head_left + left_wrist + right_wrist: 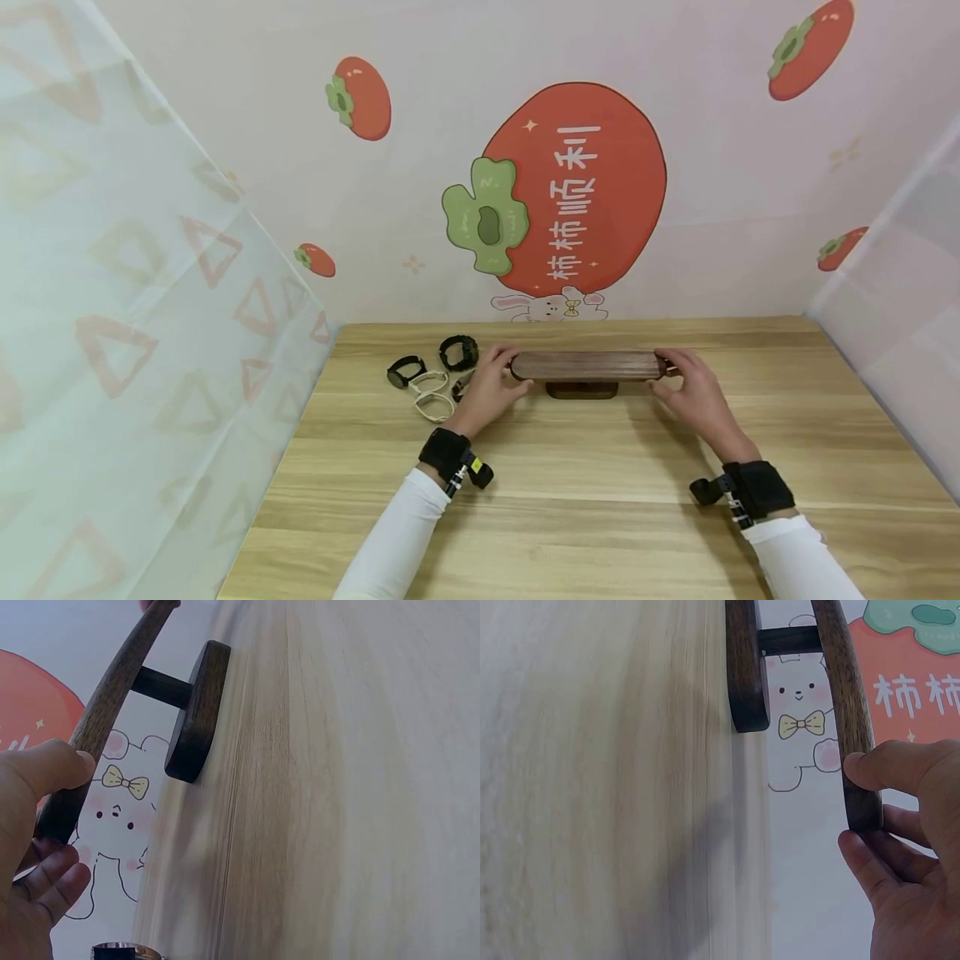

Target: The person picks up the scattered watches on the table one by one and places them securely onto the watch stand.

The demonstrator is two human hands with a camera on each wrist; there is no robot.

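A dark wooden T-shaped display stand point(588, 365) is at the back of the table, its long grooved bar lying crosswise above a short post and a small base point(581, 390). My left hand point(489, 390) pinches the bar's left end, thumb on the near side and fingers around the end. At the opposite end, my right hand point(696, 398) pinches the bar point(847, 712) in the same way. In the left wrist view, the post joins the bar to the base point(199, 712), which stands at the tabletop.
Left of my left hand lie a black watch point(406, 372), a chunky black watch point(458, 353) and cream-strapped watches point(432, 395). Another dark watch point(461, 386) is partly hidden behind that hand. A printed wall point(720, 250) rises along the back edge of the wooden table point(585, 517).
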